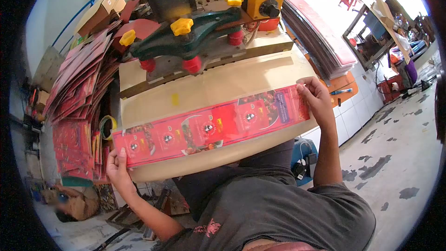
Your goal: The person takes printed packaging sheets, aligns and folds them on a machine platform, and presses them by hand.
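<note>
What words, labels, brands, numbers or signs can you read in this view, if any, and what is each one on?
None can be read with certainty.
Red printed strip: round logos and small lettering, too small to read.
Its blue panel: pale lines of print, too small.
Dark shirt: reddish chest emblem with lettering, too blurred.
Red printed sheets at the left: print too small.

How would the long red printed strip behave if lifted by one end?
The strip looks thin, so it is probably light for its size. Long, narrow and held near opposite ends by the left hand and right hand, it would likely droop from one. Its sheen suggests a somewhat slippery surface.
</note>
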